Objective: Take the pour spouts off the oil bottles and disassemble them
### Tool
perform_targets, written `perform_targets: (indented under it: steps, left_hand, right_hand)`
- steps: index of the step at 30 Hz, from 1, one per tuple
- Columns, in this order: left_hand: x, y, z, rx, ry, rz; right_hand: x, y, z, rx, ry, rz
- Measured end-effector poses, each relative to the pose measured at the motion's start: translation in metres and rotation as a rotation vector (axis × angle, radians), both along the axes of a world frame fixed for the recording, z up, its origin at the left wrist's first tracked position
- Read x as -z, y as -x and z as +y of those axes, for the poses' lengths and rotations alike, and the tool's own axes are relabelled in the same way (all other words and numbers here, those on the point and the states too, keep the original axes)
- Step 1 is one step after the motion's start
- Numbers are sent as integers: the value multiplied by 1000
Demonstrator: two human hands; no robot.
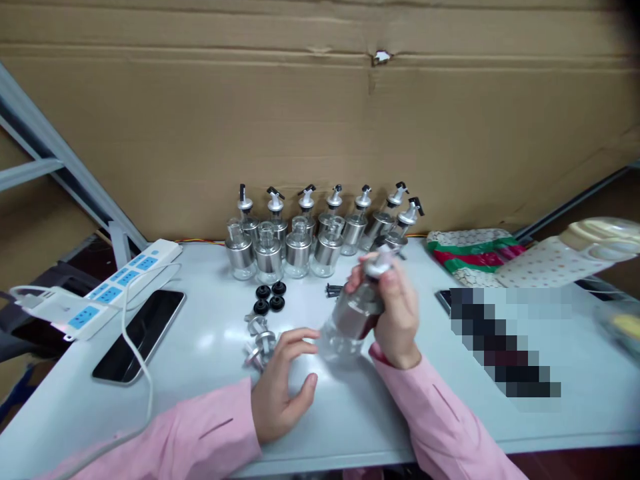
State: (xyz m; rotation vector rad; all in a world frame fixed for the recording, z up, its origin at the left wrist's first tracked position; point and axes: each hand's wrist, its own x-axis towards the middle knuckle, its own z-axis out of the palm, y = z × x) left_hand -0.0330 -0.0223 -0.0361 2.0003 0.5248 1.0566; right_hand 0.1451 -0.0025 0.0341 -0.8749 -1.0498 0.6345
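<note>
My right hand [400,313] grips a glass oil bottle [353,317] near its neck; the bottle has a metal band and a silver pourer top [381,261]. It is tilted and blurred, so I cannot tell whether its base touches the table. My left hand [287,390] is open beside the base, fingers apart, holding nothing. Just left of that hand lie several silver pourer parts [265,341], with several black stoppers [270,299] behind them. Small black spouts [334,291] lie partly hidden behind the held bottle.
Several bottles with pourer tops [355,230] stand at the back, with open-necked bottles [299,253] before them. On the left are a power strip [120,287], a phone [140,337] and a white cable [127,333]. A patterned cloth bag [465,257] and a blurred-out object [500,343] lie right.
</note>
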Motion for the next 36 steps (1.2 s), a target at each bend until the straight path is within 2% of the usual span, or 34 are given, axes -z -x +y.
perform_targets:
  steps: [2, 4, 8, 13, 16, 23, 31, 36]
  left_hand:
    - [4, 0, -2, -19, 9, -65]
    - [8, -1, -3, 19, 92, -77]
    - [9, -4, 2, 114, 341, -43]
    - [0, -4, 11, 247, 551, 105]
    - [-3, -5, 13, 293, 562, 114]
    - [-4, -8, 11, 304, 585, 127]
    - [-12, -9, 12, 447, 680, 105]
    - [-11, -9, 12, 442, 682, 118]
  right_hand:
    - [7, 13, -6, -244, 90, 59]
    - [12, 23, -10, -398, 150, 112]
    - [18, 34, -19, -526, 172, 185]
    - [20, 37, -26, -578, 181, 118]
    - [19, 37, -28, -598, 175, 93]
    - [16, 35, -28, -620, 225, 88]
    - [13, 33, -27, -625, 278, 58]
    - [7, 37, -30, -584, 294, 204]
